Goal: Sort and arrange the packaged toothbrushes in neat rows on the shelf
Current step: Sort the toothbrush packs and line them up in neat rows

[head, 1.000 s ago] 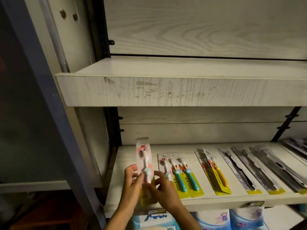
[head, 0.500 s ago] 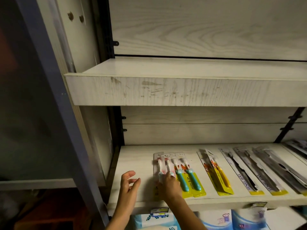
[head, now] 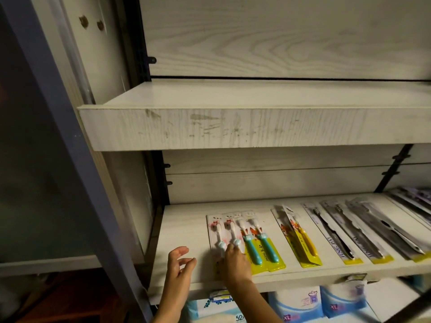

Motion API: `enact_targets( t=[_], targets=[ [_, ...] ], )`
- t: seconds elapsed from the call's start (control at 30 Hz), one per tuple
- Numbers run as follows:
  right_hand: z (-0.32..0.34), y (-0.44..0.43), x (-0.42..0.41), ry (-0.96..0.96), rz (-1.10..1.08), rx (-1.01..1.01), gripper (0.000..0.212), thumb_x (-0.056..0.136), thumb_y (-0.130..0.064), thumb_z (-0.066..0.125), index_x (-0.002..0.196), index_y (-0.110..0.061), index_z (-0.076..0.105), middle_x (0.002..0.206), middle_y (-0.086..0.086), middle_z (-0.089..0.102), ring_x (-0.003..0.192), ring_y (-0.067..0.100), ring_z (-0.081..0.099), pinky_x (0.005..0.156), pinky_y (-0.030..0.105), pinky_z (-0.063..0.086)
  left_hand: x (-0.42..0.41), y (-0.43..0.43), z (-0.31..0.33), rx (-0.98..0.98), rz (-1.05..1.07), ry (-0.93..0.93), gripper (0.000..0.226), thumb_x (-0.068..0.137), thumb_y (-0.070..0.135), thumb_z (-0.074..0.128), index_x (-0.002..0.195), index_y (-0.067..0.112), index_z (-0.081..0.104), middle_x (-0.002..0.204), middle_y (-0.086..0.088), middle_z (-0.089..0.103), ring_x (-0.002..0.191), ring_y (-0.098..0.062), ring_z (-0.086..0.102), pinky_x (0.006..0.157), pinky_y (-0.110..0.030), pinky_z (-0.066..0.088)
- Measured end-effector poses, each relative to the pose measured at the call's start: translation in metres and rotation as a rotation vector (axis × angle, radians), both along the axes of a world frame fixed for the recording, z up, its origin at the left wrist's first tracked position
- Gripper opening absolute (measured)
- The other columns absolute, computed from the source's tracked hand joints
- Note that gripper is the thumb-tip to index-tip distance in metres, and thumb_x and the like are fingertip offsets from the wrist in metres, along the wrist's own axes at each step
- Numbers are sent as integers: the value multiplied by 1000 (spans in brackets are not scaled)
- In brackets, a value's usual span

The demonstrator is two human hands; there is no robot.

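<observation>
Shelving first: a pale wood-grain unit with a tall back panel [head: 279, 38] and a blue-grey post [head: 70, 148] running down the left side. The upper shelf [head: 233, 129] has a scuffed front edge, that's about it.

The lower shelf [head: 184, 229] is where all the packaged toothbrushes lie, flat on their backs with the heads pointing toward the back wall. Under it sit some soft blue-and-white packs [head: 296, 304], one marked XL.

From the right side of the lower shelf working left: a run of dark grey packs [head: 345, 236] with yellow bottoms, angled a bit and overlapping, blurry at the far edge. Then a small gap, then the yellow packs [head: 300, 238] with a cartoon fox, stacked on each other. Another gap, then the teal-handled packs [head: 261, 245], two side by side. Touching those on the left are the pink packs [head: 215, 231], also two, edges overlapping slightly.

Now the hands. The right hand [head: 235, 262] lies palm down over the lower end of the pink packs, fingertips resting on top rather than wrapped round anything. The left hand [head: 179, 264] hovers over bare shelf just left of them, fingers loosely spread, holding nothing.

A small price tag [head: 219, 297] hangs off the shelf's front lip below the wrists.
</observation>
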State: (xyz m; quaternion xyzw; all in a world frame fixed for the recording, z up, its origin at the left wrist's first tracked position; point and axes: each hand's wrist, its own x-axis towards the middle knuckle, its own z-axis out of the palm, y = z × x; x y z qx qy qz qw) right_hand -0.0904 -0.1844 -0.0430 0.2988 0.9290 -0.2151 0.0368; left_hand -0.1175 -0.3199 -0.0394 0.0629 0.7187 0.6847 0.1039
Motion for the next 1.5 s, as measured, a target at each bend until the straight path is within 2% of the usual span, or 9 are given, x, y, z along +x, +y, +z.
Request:
enact_targets(
  t=[0.2, 0.4, 0.6, 0.7, 0.83, 0.93, 1.13, 1.37, 1.5],
  targets=[
    [6, 10, 14, 85, 11, -32, 47, 96, -32, 45, 139, -14, 35, 134, 9, 50, 118, 27, 53, 94, 34, 45, 6, 13, 0, -2, -48, 48, 29, 88, -8, 51, 97, 19, 50, 104, 0, 55, 85, -12, 54, 73, -20, 42],
    [15, 82, 76, 337, -113, -117, 21, 90, -36, 56, 110, -30, 59, 101, -9, 65, 88, 11, 63, 75, 24, 47, 31, 71, -3, -47, -186, 55, 15, 88, 2, 57, 81, 15, 60, 77, 0, 65, 71, -20, 59, 68, -32, 47],
    [27, 190, 130, 479, -211, -266, 12, 87, -24, 62, 87, -36, 60, 76, -11, 65, 57, 1, 57, 59, 15, 43, 60, 178, -17, -176, -287, 55, 22, 88, 5, 58, 71, 19, 58, 67, 0, 58, 63, -14, 50, 56, -18, 42],
    [29, 237, 150, 453, -148, -332, 19, 89, -20, 60, 86, -39, 58, 74, -13, 63, 59, 1, 60, 58, 13, 42, 75, 240, -27, -431, -353, 82, 13, 89, 29, 58, 78, 24, 53, 79, 2, 59, 74, -12, 56, 70, -26, 47],
    [27, 283, 169, 513, -140, -404, 27, 87, -14, 62, 82, -40, 60, 74, -6, 65, 66, 13, 62, 69, 33, 51, 81, 292, -30, -683, -251, 114, 29, 87, 53, 51, 92, 24, 53, 91, 3, 64, 82, -12, 62, 74, -26, 51],
    [26, 298, 170, 503, -82, -450, 27, 90, -13, 60, 84, -39, 57, 81, -7, 65, 69, 14, 64, 66, 28, 54, 83, 306, -35, -690, -205, 57, 29, 88, 45, 55, 99, 18, 55, 93, 1, 65, 82, -12, 63, 73, -25, 52],
    [25, 303, 163, 464, -31, -557, 21, 92, -15, 57, 89, -36, 57, 88, -5, 64, 75, 14, 66, 75, 32, 57, 88, 307, -35, -717, -109, 104, 30, 91, 24, 57, 66, 24, 39, 63, 6, 46, 65, -12, 49, 60, -24, 43],
    [37, 308, 159, 425, -102, -834, 36, 91, -35, 56, 124, -21, 50, 116, -1, 60, 106, 15, 59, 91, 25, 43, 110, 301, 5, -48, -74, -29, 16, 86, 4, 61, 73, 12, 55, 62, 1, 59, 55, -4, 51, 49, -10, 37],
    [49, 305, 158, 543, -40, -1123, 13, 92, -17, 56, 104, -16, 60, 95, 3, 70, 80, 8, 68, 68, 18, 52, 137, 305, 27, 92, -205, -96, 9, 86, 5, 60, 80, 11, 57, 62, 7, 65, 53, 4, 52, 51, -10, 40]
  ],
)
